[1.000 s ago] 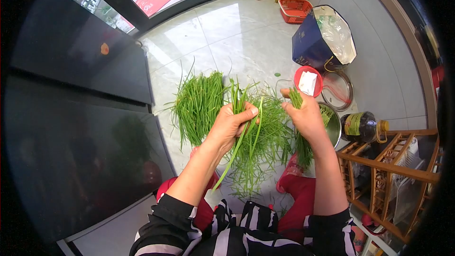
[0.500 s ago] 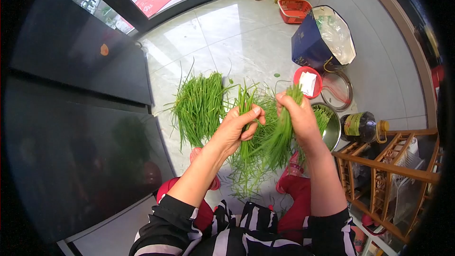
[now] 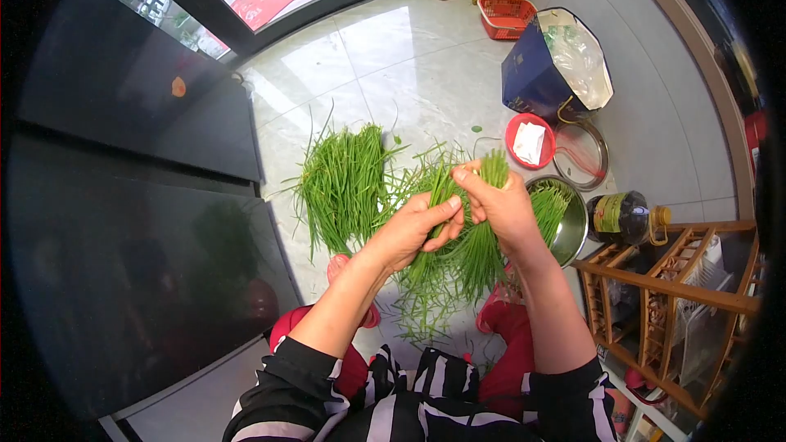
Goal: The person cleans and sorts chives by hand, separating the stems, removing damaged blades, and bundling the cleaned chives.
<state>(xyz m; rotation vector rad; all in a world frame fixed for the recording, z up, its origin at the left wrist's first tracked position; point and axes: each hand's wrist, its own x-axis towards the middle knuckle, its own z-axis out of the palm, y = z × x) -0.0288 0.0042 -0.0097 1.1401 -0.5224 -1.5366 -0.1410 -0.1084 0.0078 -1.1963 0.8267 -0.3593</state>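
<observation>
We are clamping right hand (image 3: 509, 209) round thick bundle of long, slender green stalks (image 3: 479, 259), left hand (image 3: 412, 227) round thinner green leafy bunch (image 3: 442, 190), hands just beside each other above grey tiled floor (image 3: 442, 90). Probably handling light, limp, easily bruised; we are favouring gentle hold near firmer-looking far ends.

— Floor (image 3: 393, 49)?
— Pale tile, smooth, glossy; light glares off it.
— Dark panels (image 3: 106, 229)?
— Glossy too, mirror-like in places.
— Bowl (image 3: 572, 239), basket (image 3: 506, 31)?
— Shiny metal; red plastic.
— Bag (image 3: 528, 74)?
— Stiff paper, by its look; crinkled clear plastic (image 3: 580, 57) inside.
— Rack (image 3: 704, 296)?
— Brown wood.
— On you?
— My sleeves (image 3: 299, 381): matt cloth. Stalks (image 3: 477, 266) I hold: smooth-looking.
</observation>
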